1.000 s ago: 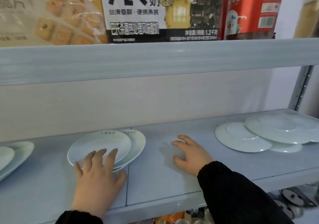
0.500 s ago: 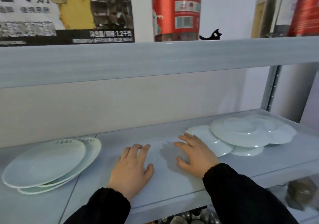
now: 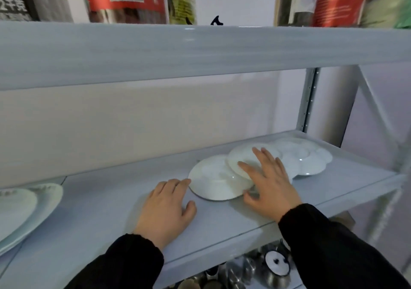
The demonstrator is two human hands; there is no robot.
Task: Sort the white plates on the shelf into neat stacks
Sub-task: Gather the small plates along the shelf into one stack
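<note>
Head view, middle shelf [image 3: 106, 217].

- Scattered white plates lie overlapping in a row at right. The leftmost plate [image 3: 211, 184] is partly covered by the second plate [image 3: 243, 156], with the further plates [image 3: 309, 159] behind and to the right. They look bottom-up; not certain.
- A separate pair of plates [image 3: 26, 208] sits well apart at the far left edge of the shelf.
- Left hand [image 3: 165, 208]: flat on the shelf, fingers straight and together, tips touching the left rim of the leftmost plate. It holds nothing.
- Right hand [image 3: 270, 184]: fingers spread and straight on top of the second plate, thumb low at the near rim. No curl round it.
- Judgement: the row runs from near-left to far-right, away from both hands. The right hand is nearer and already on top. Sliding the second plate left over the leftmost one looks like the move, with the left hand as the stop.
</note>
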